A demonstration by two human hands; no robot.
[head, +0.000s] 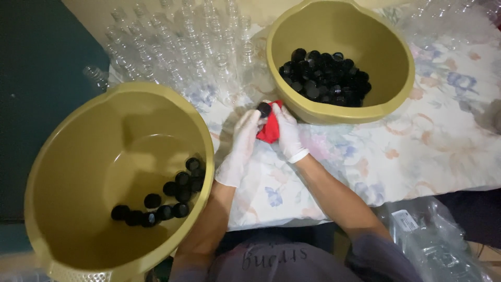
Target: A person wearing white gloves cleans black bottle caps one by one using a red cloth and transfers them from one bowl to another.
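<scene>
Head view: both gloved hands meet at the table's middle, just before the far basin point(396, 99). Left hand point(244, 137) pinches a black cap point(264, 109), its round face turned up toward the camera; right hand point(286, 130) clutches a red cloth point(270, 129) against it.

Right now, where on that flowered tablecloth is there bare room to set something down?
Bare flowered tablecloth lies right of the gloved hands, below the olive plastic basin of black caps. Crowded: clear plastic bottles fill the far-left area beyond the second olive basin.

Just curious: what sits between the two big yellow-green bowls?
In the head view, the gloved left hand and right hand, holding a black cap and red cloth.
</scene>
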